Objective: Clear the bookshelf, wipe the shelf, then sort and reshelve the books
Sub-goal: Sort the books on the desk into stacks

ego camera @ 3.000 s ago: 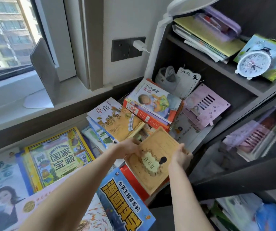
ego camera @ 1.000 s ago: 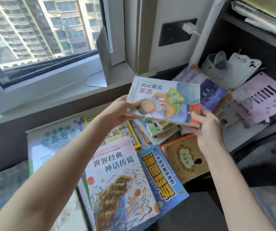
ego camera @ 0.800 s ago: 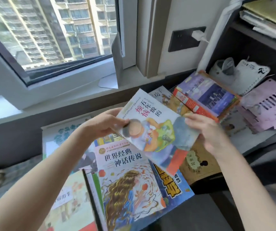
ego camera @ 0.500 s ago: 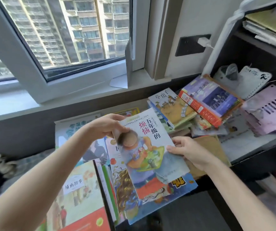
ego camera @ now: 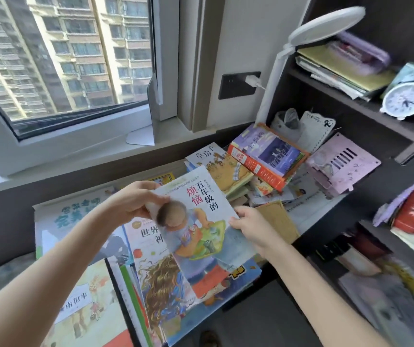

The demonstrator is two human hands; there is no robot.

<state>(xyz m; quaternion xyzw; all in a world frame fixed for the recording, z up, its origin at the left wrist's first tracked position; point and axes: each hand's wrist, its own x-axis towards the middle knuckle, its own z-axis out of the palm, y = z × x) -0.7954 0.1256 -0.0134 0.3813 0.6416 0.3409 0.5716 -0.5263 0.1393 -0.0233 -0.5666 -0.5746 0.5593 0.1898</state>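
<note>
The left hand [ego camera: 136, 202] pinched the top corner of a picture book [ego camera: 201, 236], and the right hand [ego camera: 251, 227] gripped its right edge. It was seemingly held just above other books [ego camera: 151, 284] spread on the surface [ego camera: 311, 216]. A clock [ego camera: 405, 99] stood on the shelf [ego camera: 351, 103].

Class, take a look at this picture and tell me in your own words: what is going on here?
A person grips a pale blue children's book with both hands: left hand at its upper left corner, right hand at its right edge. Other books lie spread flat beneath it, and a red-spined stack sits by the dark shelf. Sorting seems under way.
</note>
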